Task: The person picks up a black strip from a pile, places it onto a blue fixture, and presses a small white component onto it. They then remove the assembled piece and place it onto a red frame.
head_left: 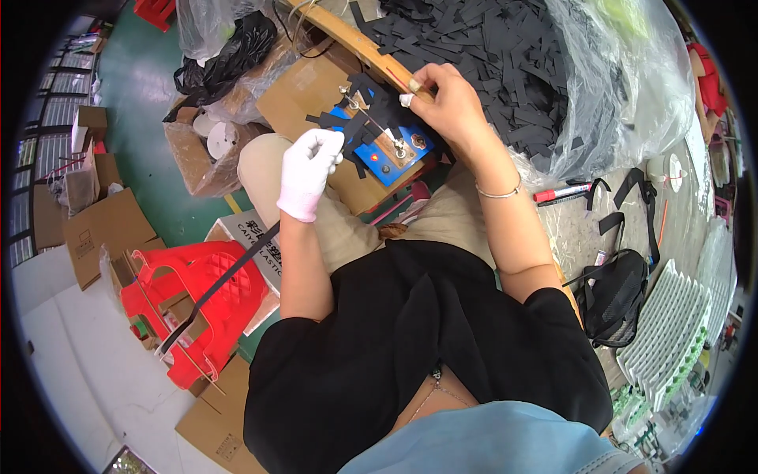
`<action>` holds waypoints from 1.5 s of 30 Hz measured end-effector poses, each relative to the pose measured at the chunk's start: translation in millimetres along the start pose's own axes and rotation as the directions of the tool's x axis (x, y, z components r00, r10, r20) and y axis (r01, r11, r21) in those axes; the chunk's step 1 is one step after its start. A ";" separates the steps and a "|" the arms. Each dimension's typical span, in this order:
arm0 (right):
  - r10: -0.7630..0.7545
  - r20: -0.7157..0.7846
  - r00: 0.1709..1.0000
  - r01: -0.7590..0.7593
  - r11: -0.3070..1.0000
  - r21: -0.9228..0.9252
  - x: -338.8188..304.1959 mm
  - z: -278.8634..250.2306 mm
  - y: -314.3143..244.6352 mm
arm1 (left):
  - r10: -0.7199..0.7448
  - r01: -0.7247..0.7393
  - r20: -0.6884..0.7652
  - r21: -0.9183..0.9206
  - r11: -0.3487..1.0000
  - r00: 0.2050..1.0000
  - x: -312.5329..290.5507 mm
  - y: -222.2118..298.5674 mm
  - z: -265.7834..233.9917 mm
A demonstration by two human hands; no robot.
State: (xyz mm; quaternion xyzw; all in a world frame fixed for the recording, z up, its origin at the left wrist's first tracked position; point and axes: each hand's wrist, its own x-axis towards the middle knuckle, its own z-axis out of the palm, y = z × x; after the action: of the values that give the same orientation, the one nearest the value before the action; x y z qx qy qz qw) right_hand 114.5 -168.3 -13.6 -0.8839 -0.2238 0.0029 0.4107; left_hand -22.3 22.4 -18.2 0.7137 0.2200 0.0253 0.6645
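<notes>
My left hand (309,162), in a white glove, is closed near the left side of a small blue device (388,162). What its fingers hold, if anything, is hidden. A long black strap (225,278) rises from the lower left and passes out of sight at my left wrist. Bare except for white finger covers, my right hand (446,103) bends thumb and finger together at the wooden table edge (365,49); nothing clear shows between them. A thin metal rod crosses the blue device, and short black strips (355,130) lie over its left part.
Beyond my right hand, many black strips (474,63) fill a clear plastic bag (592,118). A red stool (237,276) stands at my left, near an open carton (201,162). On the table to the right are a red marker (560,192) and a black bag (616,296).
</notes>
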 end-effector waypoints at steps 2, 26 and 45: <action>-0.023 0.064 0.998 0.009 0.977 0.215 -1.3 -3.2 1.9 | 0.040 -0.040 0.001 -0.017 0.999 0.999 -0.9 10.5 7.4; 0.100 0.047 0.994 -0.103 0.992 0.075 6.8 8.0 12.2 | -0.030 0.026 0.046 0.067 0.997 0.998 10.8 -15.3 5.9; -0.001 0.099 0.995 -0.036 0.926 0.375 -3.9 -1.5 -10.2 | 0.056 -0.056 0.006 -0.012 0.998 0.998 3.5 13.5 15.6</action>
State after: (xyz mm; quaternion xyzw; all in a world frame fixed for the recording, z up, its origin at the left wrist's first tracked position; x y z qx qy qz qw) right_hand 107.3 -165.3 -5.9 -0.7894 -0.2308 0.0925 0.5613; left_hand -10.3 8.7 -8.0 0.7157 0.1977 0.0428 0.6684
